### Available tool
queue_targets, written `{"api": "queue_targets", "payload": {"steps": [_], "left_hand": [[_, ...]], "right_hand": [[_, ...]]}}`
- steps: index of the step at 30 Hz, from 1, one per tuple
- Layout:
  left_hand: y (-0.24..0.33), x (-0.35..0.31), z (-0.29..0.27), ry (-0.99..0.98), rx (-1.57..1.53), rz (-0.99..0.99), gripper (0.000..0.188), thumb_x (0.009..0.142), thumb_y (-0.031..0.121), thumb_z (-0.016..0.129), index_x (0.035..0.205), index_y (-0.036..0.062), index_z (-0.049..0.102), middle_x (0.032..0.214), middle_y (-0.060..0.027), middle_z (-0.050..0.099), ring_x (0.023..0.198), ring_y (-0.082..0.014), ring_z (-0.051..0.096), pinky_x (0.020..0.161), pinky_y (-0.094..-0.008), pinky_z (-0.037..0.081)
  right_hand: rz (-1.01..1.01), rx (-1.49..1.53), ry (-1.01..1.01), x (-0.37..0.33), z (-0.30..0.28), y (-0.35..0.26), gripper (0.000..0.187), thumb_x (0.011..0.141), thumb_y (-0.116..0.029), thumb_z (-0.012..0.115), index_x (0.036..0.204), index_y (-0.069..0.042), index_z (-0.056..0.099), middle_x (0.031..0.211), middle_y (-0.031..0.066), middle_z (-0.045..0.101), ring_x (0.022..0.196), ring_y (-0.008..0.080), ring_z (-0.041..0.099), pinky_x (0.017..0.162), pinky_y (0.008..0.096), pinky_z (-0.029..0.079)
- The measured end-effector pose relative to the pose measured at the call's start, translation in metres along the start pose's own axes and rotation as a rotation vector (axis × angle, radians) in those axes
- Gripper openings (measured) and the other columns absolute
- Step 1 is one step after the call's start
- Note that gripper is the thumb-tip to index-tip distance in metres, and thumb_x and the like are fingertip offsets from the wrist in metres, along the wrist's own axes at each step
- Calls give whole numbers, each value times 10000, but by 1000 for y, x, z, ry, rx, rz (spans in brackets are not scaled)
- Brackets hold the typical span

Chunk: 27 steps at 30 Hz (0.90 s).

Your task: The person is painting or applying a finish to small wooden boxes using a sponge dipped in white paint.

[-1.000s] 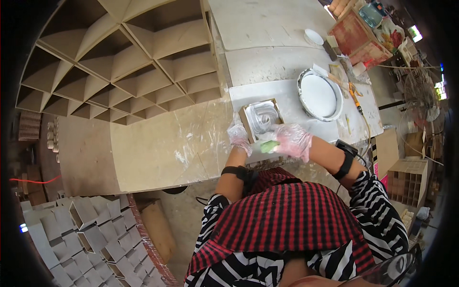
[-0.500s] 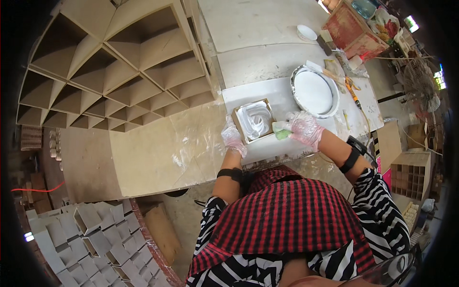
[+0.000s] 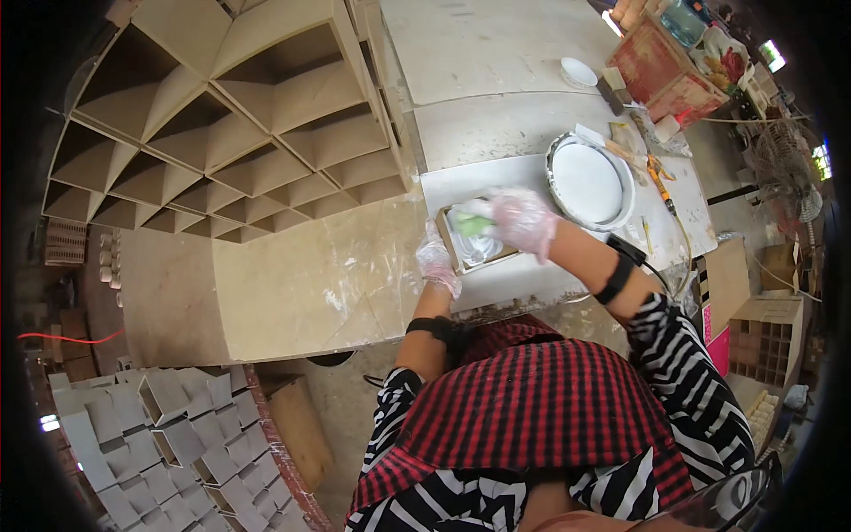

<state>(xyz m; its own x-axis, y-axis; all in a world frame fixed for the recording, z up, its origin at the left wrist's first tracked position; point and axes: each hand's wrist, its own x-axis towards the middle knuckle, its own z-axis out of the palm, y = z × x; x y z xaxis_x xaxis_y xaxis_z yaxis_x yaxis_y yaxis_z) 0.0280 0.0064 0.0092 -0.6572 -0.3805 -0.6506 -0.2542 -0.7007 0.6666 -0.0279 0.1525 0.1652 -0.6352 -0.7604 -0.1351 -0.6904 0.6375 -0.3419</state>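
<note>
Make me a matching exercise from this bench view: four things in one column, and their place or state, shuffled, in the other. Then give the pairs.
Things:
1. green sponge
2. left hand
3. round white-filled pan
4. small white bowl

Places or states:
A. far up the bench, beside the red wooden crate
B. gloved, resting at the left edge of the small square box
C. held in the gloved right hand, over the box's inside
D. on the bench, just right of the box

Pairs: 1-C, 2-B, 3-D, 4-A
</note>
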Motion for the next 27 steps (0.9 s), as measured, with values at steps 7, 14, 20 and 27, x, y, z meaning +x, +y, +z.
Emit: {"api": "queue_targets", "payload": {"steps": [7, 14, 20, 27], "left_hand": [[1, 0, -4, 10, 111, -3, 427, 945, 404, 530, 999, 7, 676, 845, -37, 647, 694, -138, 585, 584, -296, 482], [-14, 17, -7, -5, 21, -8, 452, 943, 419, 523, 969, -5, 677, 762, -43, 639, 618, -139, 536, 550, -325, 449], [-14, 17, -11, 55, 227, 111, 487, 933, 445, 527, 887, -17, 677, 723, -44, 633, 572, -143, 529, 519, -327, 445], [-2, 7, -2, 2, 49, 29, 486, 929, 444, 534, 898, -19, 675, 758, -57, 646, 633, -159, 580, 560, -325, 487]], "right_hand": [[53, -166, -111, 46, 2, 19, 372, 805, -320, 604, 1148, -177, 585, 1028, 144, 614, 971, 304, 621, 775, 430, 514], [327, -30, -261, 40, -23, 20, 372, 848, -383, 551, 927, -40, 669, 873, 173, 666, 863, 300, 661, 719, 432, 527], [-19, 3, -53, 57, 3, -7, 319, 799, -330, 594, 972, -71, 661, 886, 155, 668, 864, 326, 650, 746, 439, 523], [330, 7, -44, 16, -17, 39, 392, 811, -327, 615, 1150, -134, 579, 954, 172, 635, 913, 342, 625, 779, 430, 496]]}}
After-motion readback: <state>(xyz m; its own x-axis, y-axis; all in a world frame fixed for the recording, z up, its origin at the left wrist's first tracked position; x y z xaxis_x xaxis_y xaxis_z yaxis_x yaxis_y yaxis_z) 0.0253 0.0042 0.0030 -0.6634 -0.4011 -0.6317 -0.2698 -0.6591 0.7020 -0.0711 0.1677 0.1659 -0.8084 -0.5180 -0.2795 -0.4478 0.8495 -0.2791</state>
